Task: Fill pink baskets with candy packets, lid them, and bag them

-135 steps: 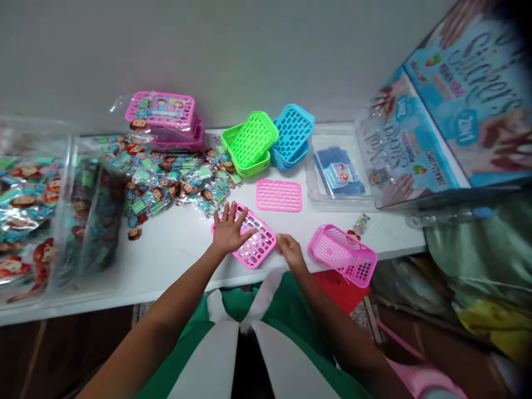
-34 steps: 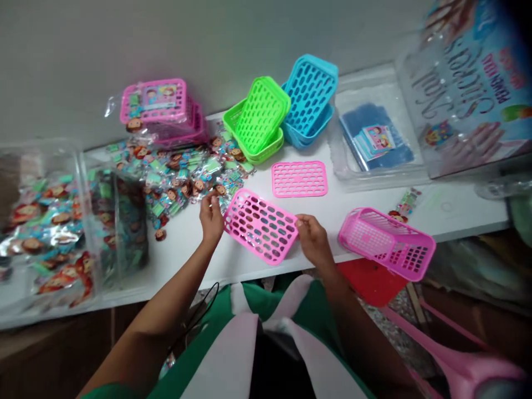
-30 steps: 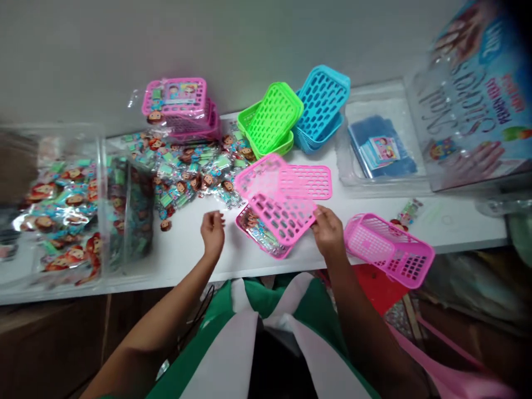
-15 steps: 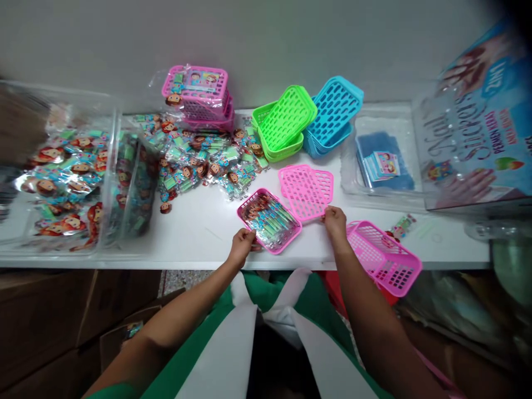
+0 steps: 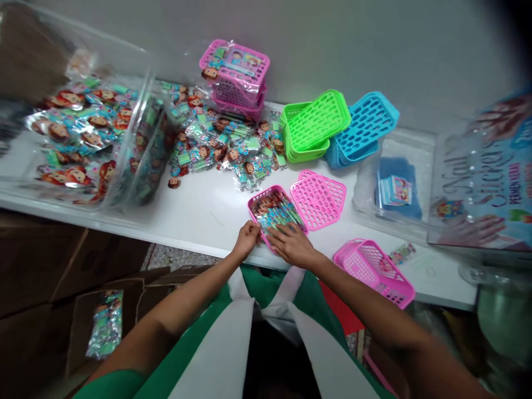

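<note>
A pink basket (image 5: 251, 208) filled with small plastic packets (image 5: 276, 209) lies near the table's front edge. My left hand (image 5: 248, 238) grips the basket's left rim with curled fingers. Over the packets, my right hand (image 5: 291, 244) lies flat with its fingers spread, touching them. Pink perforated lids (image 5: 318, 200) overlap just right of the basket. An open pink basket (image 5: 376, 271) rests on the front edge beyond my right forearm.
Loose packets (image 5: 228, 138) spread behind, beside stacked pink baskets (image 5: 239, 83). Green baskets (image 5: 318, 124) and blue baskets (image 5: 368, 124) stand at the back. Clear bins (image 5: 137, 50) are left; a clear tray (image 5: 421, 221) with cards and a sticker box (image 5: 490, 183) are right.
My right hand has let go of the pink lid and moved left onto the packets in the basket. My left hand stays at the rim. The view has tilted.
</note>
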`<action>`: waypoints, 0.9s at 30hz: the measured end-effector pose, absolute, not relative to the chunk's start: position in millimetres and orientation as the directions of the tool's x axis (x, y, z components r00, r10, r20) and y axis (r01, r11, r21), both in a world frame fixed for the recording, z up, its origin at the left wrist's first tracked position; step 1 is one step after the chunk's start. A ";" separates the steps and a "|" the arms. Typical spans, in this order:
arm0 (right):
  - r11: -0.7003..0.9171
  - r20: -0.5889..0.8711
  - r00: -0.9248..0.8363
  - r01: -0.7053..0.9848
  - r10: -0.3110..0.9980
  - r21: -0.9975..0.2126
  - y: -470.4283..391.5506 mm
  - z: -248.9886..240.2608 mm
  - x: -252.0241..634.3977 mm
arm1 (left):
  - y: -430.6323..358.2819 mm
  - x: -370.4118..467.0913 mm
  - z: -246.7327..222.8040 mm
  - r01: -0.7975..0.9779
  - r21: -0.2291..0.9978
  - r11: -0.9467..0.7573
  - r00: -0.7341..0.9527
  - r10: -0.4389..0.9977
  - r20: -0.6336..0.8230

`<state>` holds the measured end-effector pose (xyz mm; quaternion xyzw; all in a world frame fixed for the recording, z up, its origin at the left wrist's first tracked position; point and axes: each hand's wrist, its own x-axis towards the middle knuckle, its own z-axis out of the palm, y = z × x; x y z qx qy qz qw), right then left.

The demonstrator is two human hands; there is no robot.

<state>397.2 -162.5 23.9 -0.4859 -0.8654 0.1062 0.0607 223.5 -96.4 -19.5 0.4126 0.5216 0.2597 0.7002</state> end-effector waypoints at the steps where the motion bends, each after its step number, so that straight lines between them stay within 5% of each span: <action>1: 0.529 -0.007 -0.543 0.821 0.840 -0.215 -161.8 21.9 399.1 | -97.3 223.5 -20.4 0.068 0.857 0.511 0.318 0.803 -0.504; 7: 0.584 -0.049 -0.593 0.801 0.804 -0.130 -155.2 17.4 387.4 | -101.8 223.8 -21.4 0.107 0.879 0.465 0.242 0.845 -0.477; 15: 0.505 -0.019 -0.527 0.824 0.850 -0.257 -145.4 41.3 376.3 | -88.6 238.9 -26.0 0.265 0.876 0.404 -0.057 0.913 -0.404; 27: 0.414 -0.019 -0.435 0.869 0.900 -0.272 -113.4 11.8 368.5 | -98.9 234.6 -28.4 0.201 0.927 0.317 0.048 0.942 -0.333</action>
